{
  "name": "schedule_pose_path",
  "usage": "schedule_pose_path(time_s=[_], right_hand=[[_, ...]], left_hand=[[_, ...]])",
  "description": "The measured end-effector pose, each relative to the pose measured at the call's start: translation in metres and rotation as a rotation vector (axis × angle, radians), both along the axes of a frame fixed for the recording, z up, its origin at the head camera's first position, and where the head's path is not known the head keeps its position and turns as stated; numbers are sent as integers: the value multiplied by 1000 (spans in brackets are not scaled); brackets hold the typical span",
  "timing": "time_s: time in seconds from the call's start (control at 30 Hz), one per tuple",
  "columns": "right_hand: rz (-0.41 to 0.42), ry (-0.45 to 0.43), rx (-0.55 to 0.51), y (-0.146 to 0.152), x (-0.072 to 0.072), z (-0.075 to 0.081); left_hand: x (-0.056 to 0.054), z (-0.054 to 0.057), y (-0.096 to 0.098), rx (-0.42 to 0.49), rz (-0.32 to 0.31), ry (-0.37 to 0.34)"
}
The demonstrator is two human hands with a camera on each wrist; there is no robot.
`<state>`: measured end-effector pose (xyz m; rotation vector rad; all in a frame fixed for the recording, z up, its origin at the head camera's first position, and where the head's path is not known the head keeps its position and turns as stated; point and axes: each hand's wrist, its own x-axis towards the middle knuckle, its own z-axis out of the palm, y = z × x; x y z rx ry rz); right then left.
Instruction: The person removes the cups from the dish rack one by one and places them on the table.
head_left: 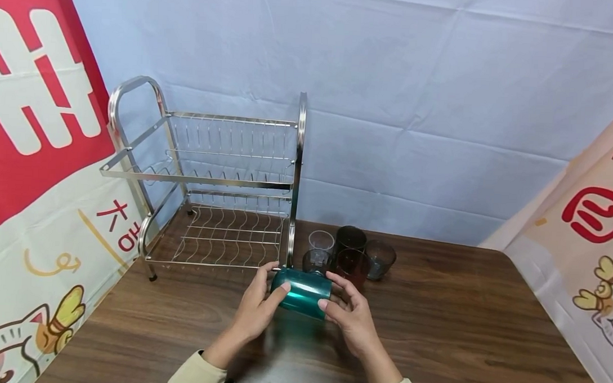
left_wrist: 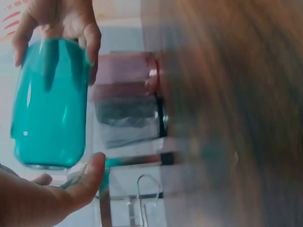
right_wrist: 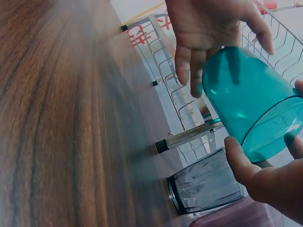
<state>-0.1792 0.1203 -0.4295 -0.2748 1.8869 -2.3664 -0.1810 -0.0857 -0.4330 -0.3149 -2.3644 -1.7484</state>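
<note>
A translucent teal cup (head_left: 303,293) lies on its side in the air above the table, between both hands. My left hand (head_left: 257,302) holds its base end, the thumb on the near upper side and the fingers spread behind. At the mouth, my right hand (head_left: 350,317) grips the rim between thumb and fingers. In the right wrist view the open mouth of the teal cup (right_wrist: 255,104) faces the right hand (right_wrist: 270,182), while the left hand (right_wrist: 208,23) is at its base. Fingers show darkly through the teal wall in the left wrist view.
Behind the hands stand several cups: clear glasses (head_left: 321,241), a dark cup (head_left: 350,236), a reddish cup (head_left: 353,266) and a grey cup (head_left: 381,259). A two-tier metal dish rack (head_left: 225,183) stands at the left on the wooden table (head_left: 459,321). Cloth (head_left: 380,104) hangs behind.
</note>
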Motion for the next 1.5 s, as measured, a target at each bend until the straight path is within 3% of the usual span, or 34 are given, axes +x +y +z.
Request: schedule_pose_path(time_s=[0.23, 0.43, 0.6, 0.77, 1.17, 1.5], right_hand=[[-12, 31, 44, 1, 1, 1], [-113, 50, 231, 14, 5, 9], [-168, 73, 416, 29, 5, 20], [-179, 101, 580, 39, 5, 28], [-186, 156, 894, 57, 6, 45], [-193, 180, 1017, 69, 5, 46]], left_hand=[[3, 4, -5, -122, 37, 54], [2, 7, -1, -356, 80, 126], [-2, 5, 7, -523, 124, 266], [-7, 1, 12, -621, 163, 428], [-12, -4, 18, -851, 72, 476], [-15, -3, 29, -1012, 34, 526]])
